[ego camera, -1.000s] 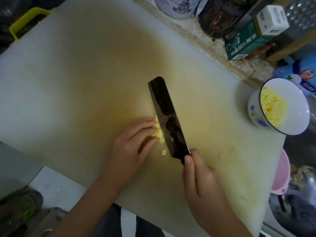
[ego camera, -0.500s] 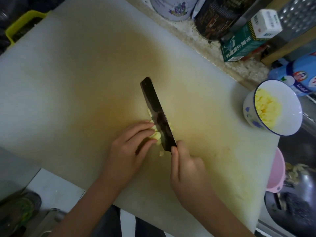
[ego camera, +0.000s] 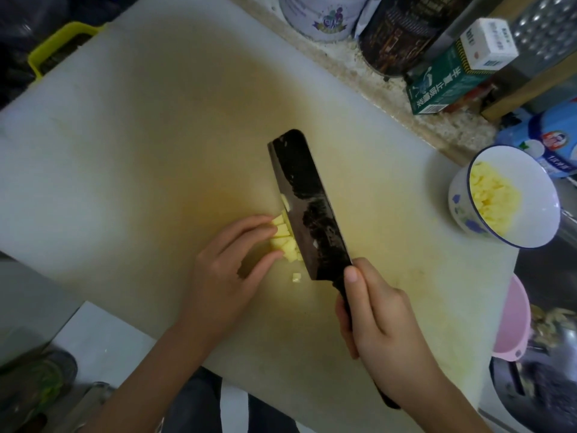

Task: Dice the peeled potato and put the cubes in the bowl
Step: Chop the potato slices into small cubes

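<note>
Left hand (ego camera: 228, 273) pinches the potato pieces (ego camera: 284, 242) mid cutting board (ego camera: 125, 135), hard against the cleaver (ego camera: 307, 207) clenched in the right hand (ego camera: 385, 335) — light, wet, probably slippery — corral from both sides.

A small cluster of pale yellow potato pieces (ego camera: 282, 240), cut into chunks, lies near the middle of the white cutting board (ego camera: 125, 151). One loose cube (ego camera: 296, 277) sits just nearer on the board. At the board's far right edge stands a white, blue-rimmed bowl (ego camera: 527, 220) holding a heap of yellow cubes (ego camera: 490, 198).
</note>
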The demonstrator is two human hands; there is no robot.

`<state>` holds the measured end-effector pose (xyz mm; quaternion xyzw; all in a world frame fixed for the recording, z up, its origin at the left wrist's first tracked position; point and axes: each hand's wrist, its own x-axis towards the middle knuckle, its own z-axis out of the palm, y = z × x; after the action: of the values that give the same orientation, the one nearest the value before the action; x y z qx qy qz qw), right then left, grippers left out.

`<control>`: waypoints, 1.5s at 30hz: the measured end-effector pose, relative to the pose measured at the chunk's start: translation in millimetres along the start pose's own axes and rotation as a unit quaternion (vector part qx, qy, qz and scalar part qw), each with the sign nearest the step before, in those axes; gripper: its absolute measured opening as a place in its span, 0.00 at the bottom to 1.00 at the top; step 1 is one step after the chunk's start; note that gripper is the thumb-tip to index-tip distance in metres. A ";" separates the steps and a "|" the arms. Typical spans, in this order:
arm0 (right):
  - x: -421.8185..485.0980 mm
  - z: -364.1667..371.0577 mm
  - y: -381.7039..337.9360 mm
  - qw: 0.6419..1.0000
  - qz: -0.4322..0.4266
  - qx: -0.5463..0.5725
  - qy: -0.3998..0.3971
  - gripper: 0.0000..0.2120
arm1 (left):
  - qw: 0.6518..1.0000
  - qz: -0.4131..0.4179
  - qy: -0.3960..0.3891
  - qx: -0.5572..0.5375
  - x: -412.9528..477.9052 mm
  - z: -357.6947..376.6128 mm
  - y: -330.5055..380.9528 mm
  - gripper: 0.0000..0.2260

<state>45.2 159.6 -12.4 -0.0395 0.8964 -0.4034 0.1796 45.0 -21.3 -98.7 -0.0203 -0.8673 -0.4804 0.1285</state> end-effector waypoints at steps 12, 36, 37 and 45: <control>-6.2 17.4 1.5 0.998 -0.032 -0.056 0.018 0.14 | 0.998 0.033 0.010 0.049 -1.9 2.4 -0.2 0.09; -7.5 43.5 -11.7 0.980 -0.014 -0.190 0.052 0.08 | 0.999 0.025 0.000 0.038 -0.3 1.2 -1.2 0.08; -4.9 43.1 -11.5 0.979 -0.005 -0.197 0.049 0.09 | 0.999 0.024 0.000 0.040 -0.6 1.1 -1.7 0.08; 28.5 38.7 -14.4 0.997 0.028 -0.053 0.044 0.10 | 0.999 0.016 -0.009 0.026 -0.6 1.0 -4.1 0.09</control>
<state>31.3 116.3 -33.6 -0.0063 0.9243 -0.3513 0.1489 44.6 -22.6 -102.8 -0.0354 -0.8803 -0.4551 0.1294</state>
